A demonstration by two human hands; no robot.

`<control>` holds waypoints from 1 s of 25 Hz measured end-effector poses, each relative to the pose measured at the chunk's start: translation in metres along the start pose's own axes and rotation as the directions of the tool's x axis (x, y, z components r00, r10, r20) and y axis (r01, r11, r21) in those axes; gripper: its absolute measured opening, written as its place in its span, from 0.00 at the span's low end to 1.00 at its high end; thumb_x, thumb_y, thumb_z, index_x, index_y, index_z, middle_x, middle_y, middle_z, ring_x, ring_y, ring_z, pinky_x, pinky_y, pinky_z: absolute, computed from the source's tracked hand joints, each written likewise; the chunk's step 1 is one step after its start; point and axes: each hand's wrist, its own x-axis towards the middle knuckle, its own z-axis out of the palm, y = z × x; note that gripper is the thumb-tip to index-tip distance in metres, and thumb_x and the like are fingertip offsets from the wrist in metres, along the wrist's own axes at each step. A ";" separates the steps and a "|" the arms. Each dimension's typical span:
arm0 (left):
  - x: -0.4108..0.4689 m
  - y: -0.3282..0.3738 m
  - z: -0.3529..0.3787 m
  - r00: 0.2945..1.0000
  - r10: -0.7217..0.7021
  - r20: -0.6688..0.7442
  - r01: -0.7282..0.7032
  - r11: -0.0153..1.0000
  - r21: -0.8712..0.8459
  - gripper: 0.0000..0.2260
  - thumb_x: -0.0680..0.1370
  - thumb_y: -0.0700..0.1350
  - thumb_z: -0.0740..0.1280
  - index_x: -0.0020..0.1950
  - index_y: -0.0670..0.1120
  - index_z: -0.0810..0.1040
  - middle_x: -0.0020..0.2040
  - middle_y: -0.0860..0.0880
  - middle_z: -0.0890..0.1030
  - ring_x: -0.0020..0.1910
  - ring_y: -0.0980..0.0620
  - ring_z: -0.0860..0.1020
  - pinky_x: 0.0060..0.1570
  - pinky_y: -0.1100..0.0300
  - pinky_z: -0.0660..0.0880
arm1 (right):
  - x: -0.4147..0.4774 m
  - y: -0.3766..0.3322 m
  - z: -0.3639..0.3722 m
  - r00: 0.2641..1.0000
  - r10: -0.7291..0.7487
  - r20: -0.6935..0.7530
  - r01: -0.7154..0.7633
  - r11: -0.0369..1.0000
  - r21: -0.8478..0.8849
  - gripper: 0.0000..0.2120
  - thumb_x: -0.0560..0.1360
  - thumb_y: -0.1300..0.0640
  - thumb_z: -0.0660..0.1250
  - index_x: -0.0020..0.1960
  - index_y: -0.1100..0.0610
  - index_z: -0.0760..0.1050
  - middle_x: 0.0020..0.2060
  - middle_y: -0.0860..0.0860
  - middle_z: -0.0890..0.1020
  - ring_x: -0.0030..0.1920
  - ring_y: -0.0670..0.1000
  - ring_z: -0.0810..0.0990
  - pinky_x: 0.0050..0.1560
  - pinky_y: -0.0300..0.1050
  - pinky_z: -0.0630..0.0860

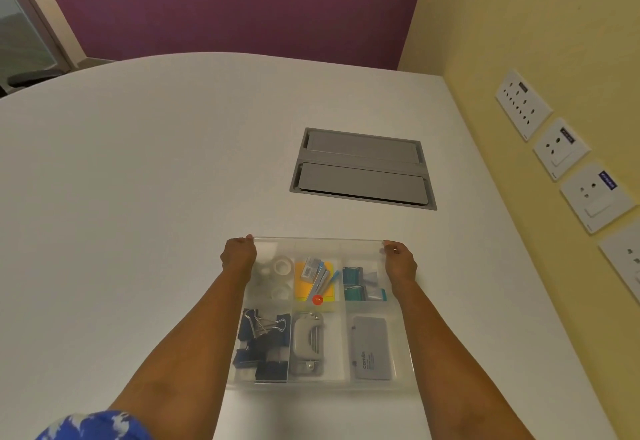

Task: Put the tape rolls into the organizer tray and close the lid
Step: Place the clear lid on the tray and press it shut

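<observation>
Two hands: my left hand [238, 255] and right hand [400, 259] each sit at a far corner of the clear plastic lid [318, 243], one on each side.
Head view, step in hand: I judge this to be the lid closing; the clear tape rolls [281, 268] already lie in the far-left compartment of the transparent compartmented organizer tray [311, 386].
Lid: it lies over the tray, its far edge showing as a pale line between my hands; I cannot tell if it is fully seated.
Doing it well: I would press both far corners down evenly, so that the lid does not rock, then check the near edge.
Grip, left: fingers curled over the far-left corner, pressed on the lid edge.
Grip, right: fingers [393, 249] folded around the far-right corner, pinching the rim.
Arm pose: both forearms reach forward, almost parallel, crossing above the tray's side compartments; wrists bend slightly inward.
Other contents: blue binder clips [263, 342], a grey hole punch [308, 342], a grey flat case [372, 347].
Support: the tray rests on the white table [138, 197], near its front edge.
</observation>
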 end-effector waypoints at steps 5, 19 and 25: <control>-0.022 -0.023 -0.006 0.994 0.108 0.025 -0.110 0.991 0.075 0.18 0.82 0.48 0.57 0.70 0.42 0.66 0.68 0.39 0.73 0.65 0.38 0.73 0.64 0.45 0.71 | -0.022 0.014 -0.016 0.992 -0.015 0.126 0.028 0.995 -0.100 0.21 0.82 0.49 0.54 0.70 0.60 0.67 0.68 0.59 0.73 0.66 0.60 0.73 0.68 0.54 0.69; -0.098 -0.095 -0.025 0.970 0.234 -0.065 -0.209 0.941 0.268 0.18 0.83 0.49 0.52 0.69 0.42 0.67 0.63 0.39 0.77 0.61 0.36 0.76 0.59 0.45 0.73 | -0.097 0.065 -0.038 0.993 -0.077 0.092 0.079 0.997 -0.019 0.19 0.82 0.50 0.55 0.68 0.60 0.70 0.62 0.60 0.77 0.62 0.60 0.76 0.62 0.51 0.72; -0.116 -0.113 -0.031 0.962 0.258 -0.085 -0.227 0.936 0.270 0.17 0.83 0.50 0.53 0.69 0.44 0.67 0.62 0.39 0.78 0.59 0.37 0.77 0.58 0.46 0.74 | -0.118 0.078 -0.040 0.997 -0.079 0.025 0.080 0.997 -0.017 0.18 0.82 0.52 0.55 0.69 0.58 0.68 0.61 0.62 0.79 0.60 0.62 0.78 0.60 0.54 0.74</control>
